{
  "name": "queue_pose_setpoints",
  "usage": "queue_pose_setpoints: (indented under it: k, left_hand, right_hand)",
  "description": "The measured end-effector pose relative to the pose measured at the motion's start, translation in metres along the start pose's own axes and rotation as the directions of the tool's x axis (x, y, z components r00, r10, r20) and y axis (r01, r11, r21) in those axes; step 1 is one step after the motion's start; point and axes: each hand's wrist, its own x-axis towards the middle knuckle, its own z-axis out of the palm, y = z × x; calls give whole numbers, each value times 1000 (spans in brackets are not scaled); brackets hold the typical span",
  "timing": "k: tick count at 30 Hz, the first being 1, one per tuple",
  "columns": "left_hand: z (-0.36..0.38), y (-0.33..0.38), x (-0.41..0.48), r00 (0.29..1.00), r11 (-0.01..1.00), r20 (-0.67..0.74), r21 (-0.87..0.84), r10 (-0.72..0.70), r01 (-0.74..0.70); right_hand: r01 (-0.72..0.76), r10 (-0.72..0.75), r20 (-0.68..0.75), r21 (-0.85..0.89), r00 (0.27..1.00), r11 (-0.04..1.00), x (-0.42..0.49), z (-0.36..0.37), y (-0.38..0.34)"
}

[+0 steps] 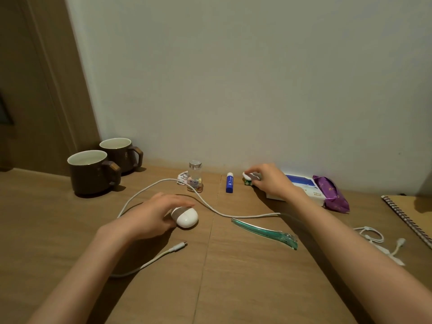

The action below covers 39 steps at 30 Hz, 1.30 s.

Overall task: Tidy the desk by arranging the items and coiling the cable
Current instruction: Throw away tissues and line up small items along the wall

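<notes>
My left hand (152, 213) rests on a white oval device (186, 217) in the middle of the desk, fingers curled over its near end. My right hand (271, 181) pinches a small white object (248, 176) near the wall, above a small green item (247, 182). A long white cable (210, 206) loops across the desk, its plug end (180, 246) lying loose near my left forearm. A blue lip balm tube (230, 183), a small glass bottle of coloured pills (195, 176) and a teal hair clip (264, 231) lie between.
Two brown mugs (93, 171) stand at the back left. A white tissue pack (304, 187) and a purple packet (332, 194) lie behind my right hand. A second short white cable (378, 242) and a spiral notebook (411, 218) are at the right edge.
</notes>
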Motion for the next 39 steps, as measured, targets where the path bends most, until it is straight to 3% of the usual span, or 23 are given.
queue_pose_setpoints:
  k: [5, 13, 19, 23, 27, 31, 35, 39]
  left_hand:
    - [-1, 0, 0, 1000, 999, -1, -24, 25, -25]
    - [8, 1, 3, 998, 993, -20, -108, -56, 53]
    - [13, 10, 4, 991, 987, -121, -157, -58, 39]
    - [10, 25, 15, 963, 964, -270, -258, -17, -56]
    - [13, 58, 46, 935, 962, -354, -250, 13, -108]
    - [31, 86, 86, 949, 984, -308, -137, 69, -116]
    - [48, 106, 115, 975, 997, -224, -79, -10, -8]
    - [60, 111, 133, 976, 994, -205, -94, -79, 61]
  right_hand:
    - [-53, 47, -192, -27, 980, 998, -4, 4, -2]
    - [-146, 121, -223, -97, 967, 985, -3, 12, -4]
    - [-174, 165, -212, -25, 963, 984, -6, 11, -5]
    - [-162, 184, -247, 105, 951, 981, -19, -8, -4]
    - [-163, 193, -273, 130, 942, 978, -48, -33, 10]
    - [-150, 176, -293, 109, 940, 983, -88, -44, 37]
    - [-165, 150, -364, -8, 919, 986, -118, -33, 62]
    - [-246, 222, -417, -4, 881, 969, -133, -31, 79]
